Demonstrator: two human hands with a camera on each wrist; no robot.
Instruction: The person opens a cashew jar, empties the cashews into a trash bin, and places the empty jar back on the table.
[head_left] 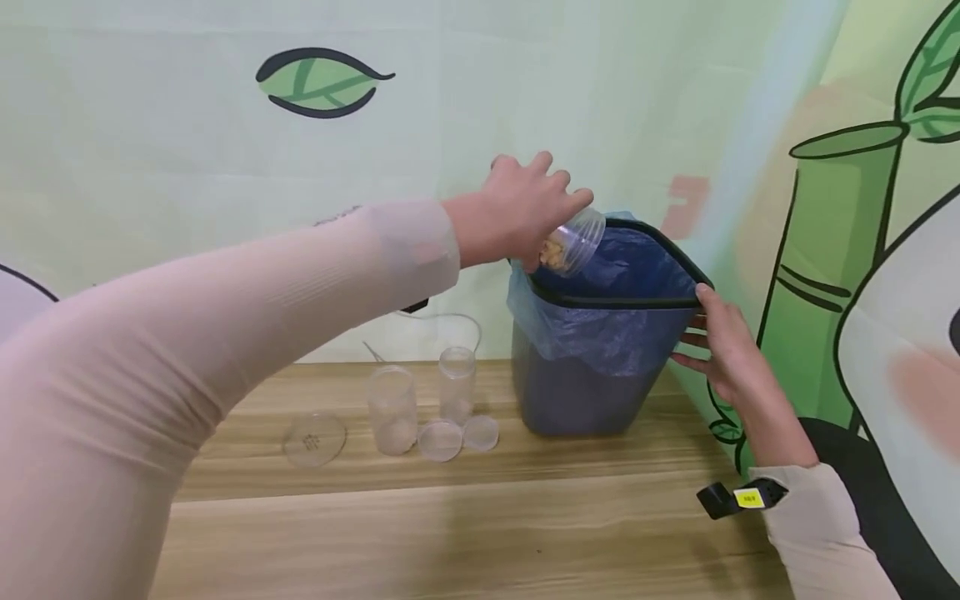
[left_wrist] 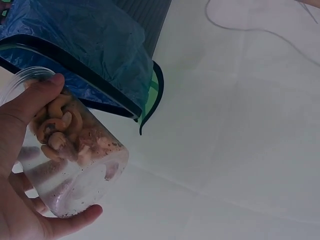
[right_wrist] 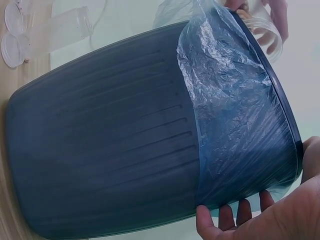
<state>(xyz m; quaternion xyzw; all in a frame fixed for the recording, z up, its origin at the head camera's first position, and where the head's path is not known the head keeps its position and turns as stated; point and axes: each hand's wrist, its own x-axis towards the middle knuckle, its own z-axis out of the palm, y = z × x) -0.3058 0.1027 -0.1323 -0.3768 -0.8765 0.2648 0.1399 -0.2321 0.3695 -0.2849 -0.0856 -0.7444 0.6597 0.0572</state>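
In the head view, my left hand (head_left: pixel 525 204) holds a clear plastic jar (head_left: pixel 583 242) tipped over the bin's left rim. The left wrist view shows curved tan nuts (left_wrist: pixel 57 122), like cashews, inside the jar, mostly toward its mouth. My thumb lies across the jar near its mouth, and the fingers wrap its far side. The dark trash can (head_left: pixel 577 400) stands upright, lined with a blue plastic bag (head_left: pixel 600 337) folded over its edge. At the bin's right corner my right hand (head_left: pixel 731 350) grips it, thumb at the rim and fingers against the side.
Two clear jars (head_left: pixel 392 412) stand left of the bin on the wooden table (head_left: pixel 360 542). Two small round lids (head_left: pixel 440 440) lie before them, and a larger clear disc (head_left: pixel 315 440) lies farther left. A thin cable (head_left: pixel 461 317) runs against the printed backdrop (head_left: pixel 187 125).
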